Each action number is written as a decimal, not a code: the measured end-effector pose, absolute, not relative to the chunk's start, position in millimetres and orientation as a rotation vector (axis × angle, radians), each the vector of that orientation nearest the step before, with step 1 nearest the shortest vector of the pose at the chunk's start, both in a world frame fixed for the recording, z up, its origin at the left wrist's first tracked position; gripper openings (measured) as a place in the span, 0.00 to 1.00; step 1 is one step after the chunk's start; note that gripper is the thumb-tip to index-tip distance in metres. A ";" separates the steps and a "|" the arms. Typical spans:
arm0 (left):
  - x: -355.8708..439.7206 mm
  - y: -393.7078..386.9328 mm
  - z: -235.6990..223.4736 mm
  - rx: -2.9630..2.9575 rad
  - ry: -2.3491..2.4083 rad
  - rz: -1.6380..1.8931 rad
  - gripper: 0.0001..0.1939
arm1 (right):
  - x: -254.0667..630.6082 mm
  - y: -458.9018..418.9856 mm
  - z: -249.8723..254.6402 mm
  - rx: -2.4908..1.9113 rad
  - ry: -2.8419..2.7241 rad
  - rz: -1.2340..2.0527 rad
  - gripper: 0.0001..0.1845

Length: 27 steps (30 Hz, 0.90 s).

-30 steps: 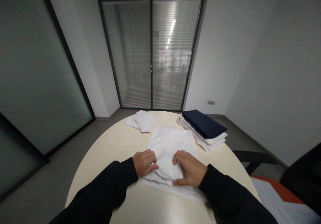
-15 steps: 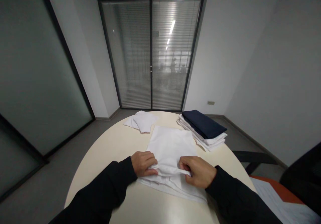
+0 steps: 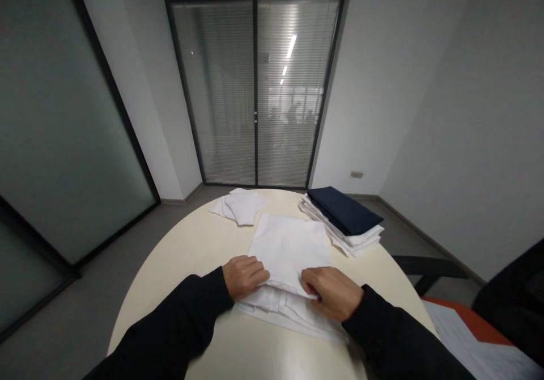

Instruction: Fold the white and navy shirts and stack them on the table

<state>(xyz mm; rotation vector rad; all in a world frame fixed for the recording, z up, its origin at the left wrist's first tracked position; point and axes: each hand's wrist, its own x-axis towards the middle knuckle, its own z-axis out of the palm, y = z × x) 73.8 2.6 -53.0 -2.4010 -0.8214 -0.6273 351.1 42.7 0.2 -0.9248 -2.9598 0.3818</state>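
A white cloth (image 3: pixel 289 249) lies partly folded on the round table, its far part flat and smooth. Across its near part runs a raised fold, with loose wrinkled layers beneath it. At the left end of that fold, my left hand (image 3: pixel 245 278) is closed on the fabric, fingers curled over the top and thumb hidden. Gripping the right end is my right hand (image 3: pixel 331 290), its fingers bent over the fold and its thumb tucked below. The cloth's near edge spreads out flat below both hands.
At the table's (image 3: pixel 182 249) back right, a folded navy cloth (image 3: pixel 344 210) tops a stack of white cloths (image 3: pixel 361 244). Small white cloth pieces (image 3: pixel 242 205) lie at the back left. A chair (image 3: pixel 510 295) with papers (image 3: pixel 463 329) on its orange seat stands at right.
The fold between my hands has flattened and its edge now hangs smoother over the lower layers. My left thumb has gone out of sight; both hands stay almost in place.
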 end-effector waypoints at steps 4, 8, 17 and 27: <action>69.3 1.0 -49.8 -2.546 -0.806 -0.457 0.08 | 348.5 38.5 -6.4 -0.984 -3.037 0.306 0.14; 70.2 1.5 -55.5 -2.549 -0.752 -0.421 0.07 | 343.7 35.1 -16.1 -1.002 -3.134 0.189 0.15; 70.1 0.8 -60.3 -2.523 -0.645 -0.567 0.10 | 341.2 29.8 -19.1 -0.835 -3.092 0.062 0.12; 63.5 -5.4 -65.6 -2.667 -0.936 -0.663 0.16 | 349.5 44.7 -32.3 -0.840 -2.879 0.970 0.07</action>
